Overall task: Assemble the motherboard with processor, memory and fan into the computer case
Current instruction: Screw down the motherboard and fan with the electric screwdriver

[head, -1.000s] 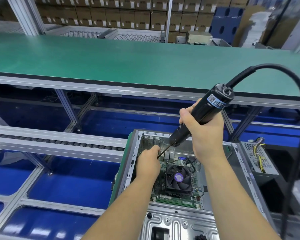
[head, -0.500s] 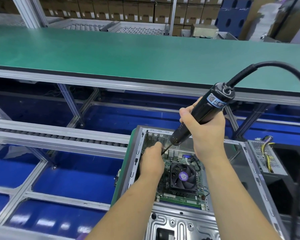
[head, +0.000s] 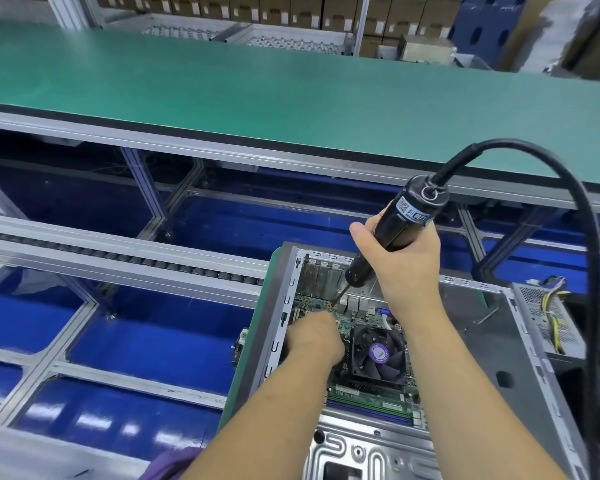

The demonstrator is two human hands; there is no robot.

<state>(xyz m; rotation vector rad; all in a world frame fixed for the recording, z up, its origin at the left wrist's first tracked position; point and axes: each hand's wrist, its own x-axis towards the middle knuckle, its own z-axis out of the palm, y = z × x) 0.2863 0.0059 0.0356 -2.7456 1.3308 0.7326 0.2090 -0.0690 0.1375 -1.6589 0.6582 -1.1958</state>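
Note:
An open grey computer case [head: 284, 299] lies flat in front of me, with the green motherboard [head: 368, 398] inside it. A black fan [head: 378, 355] with a purple hub sits on the board, and a memory stick [head: 371, 408] lies along the near edge. My right hand [head: 406, 265] grips a black electric screwdriver [head: 406, 216], tilted, its bit tip touching a screw spot at the board's far left. My left hand [head: 314, 337], blurred, rests on the board just below the bit tip with its fingers hidden.
The screwdriver's black cable [head: 568, 188] arcs up and down the right side. A power supply [head: 548, 317] with yellow wires sits at the case's right end. A green conveyor bench [head: 257, 91] runs behind, a roller rail [head: 118, 261] to the left, and cardboard boxes [head: 291, 12] at the back.
My left hand has left the bit and dropped toward me onto the board. The screwdriver has tipped more upright and its bit has come down to the board.

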